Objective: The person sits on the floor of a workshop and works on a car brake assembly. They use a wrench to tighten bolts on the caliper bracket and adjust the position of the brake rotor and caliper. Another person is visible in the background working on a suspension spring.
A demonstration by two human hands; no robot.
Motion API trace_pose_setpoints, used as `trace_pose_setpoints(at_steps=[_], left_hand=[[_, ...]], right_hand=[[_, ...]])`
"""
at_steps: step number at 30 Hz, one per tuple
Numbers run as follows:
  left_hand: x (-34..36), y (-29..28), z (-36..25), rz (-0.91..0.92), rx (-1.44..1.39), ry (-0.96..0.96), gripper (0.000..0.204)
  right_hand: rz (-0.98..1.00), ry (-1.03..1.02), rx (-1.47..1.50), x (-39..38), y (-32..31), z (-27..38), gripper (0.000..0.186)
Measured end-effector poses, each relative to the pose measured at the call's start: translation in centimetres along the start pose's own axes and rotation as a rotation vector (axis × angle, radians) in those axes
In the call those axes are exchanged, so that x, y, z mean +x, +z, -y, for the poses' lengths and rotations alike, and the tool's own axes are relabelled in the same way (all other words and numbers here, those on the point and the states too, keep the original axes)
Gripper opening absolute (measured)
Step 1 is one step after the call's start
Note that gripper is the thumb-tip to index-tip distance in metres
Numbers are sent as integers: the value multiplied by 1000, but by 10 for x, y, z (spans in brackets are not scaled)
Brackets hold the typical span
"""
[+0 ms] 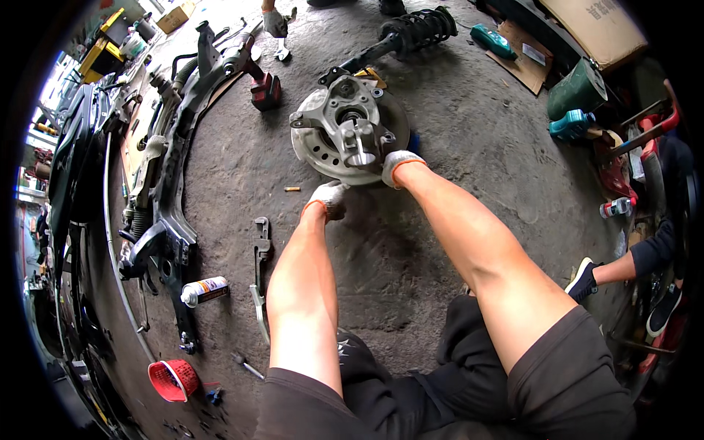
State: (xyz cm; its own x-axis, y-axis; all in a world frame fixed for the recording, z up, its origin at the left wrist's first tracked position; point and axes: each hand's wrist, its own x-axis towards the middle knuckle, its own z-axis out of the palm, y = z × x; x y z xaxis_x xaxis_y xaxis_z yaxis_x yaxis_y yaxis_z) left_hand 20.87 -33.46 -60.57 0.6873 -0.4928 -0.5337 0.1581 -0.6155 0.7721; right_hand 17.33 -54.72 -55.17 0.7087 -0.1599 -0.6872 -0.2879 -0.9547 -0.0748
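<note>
Ahead of me on the floor, a bare metal steering knuckle (346,103) lies on top of a brake disc with a perforated shield (312,150). My left hand (330,199), in a white glove with an orange cuff, has its fingers closed at the near rim of the disc. At the near right side, my right hand (400,167), gloved alike, grips the edge of the assembly; some of its fingers are hidden behind the metal. Just beyond lies a strut with a black coil spring (422,33). Something blue shows partly beside my right hand.
A subframe (180,169), a red cordless impact wrench (265,92), a pipe wrench (261,253), a spray can (205,291) and a red basket (173,380) lie left. A co-worker's gloved hand (275,23) is near an open-end wrench (282,50). Another person's shoe (581,280) is at right.
</note>
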Motion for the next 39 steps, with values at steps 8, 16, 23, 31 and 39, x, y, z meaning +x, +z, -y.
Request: trace_pose_setpoints(at_steps=[8,16,23,31,39], left_hand=[[-1,4,-28,158,-58,-316,45],[36,-4,4,-90,-560,-386,27],[40,-1,6,-238,-984,-354,25],[75,-4,40,-433,-1183,-206,47],[64,11,5,-232,-1213,-266,38]], right_hand=[[86,-65,-18,26,4,-10,48],[-80,-91,120,52,13,-29,51],[-284,283,660,77,17,-48,48],[-150,-77,382,120,35,-52,54],[-42,-28,713,120,60,-80,65]])
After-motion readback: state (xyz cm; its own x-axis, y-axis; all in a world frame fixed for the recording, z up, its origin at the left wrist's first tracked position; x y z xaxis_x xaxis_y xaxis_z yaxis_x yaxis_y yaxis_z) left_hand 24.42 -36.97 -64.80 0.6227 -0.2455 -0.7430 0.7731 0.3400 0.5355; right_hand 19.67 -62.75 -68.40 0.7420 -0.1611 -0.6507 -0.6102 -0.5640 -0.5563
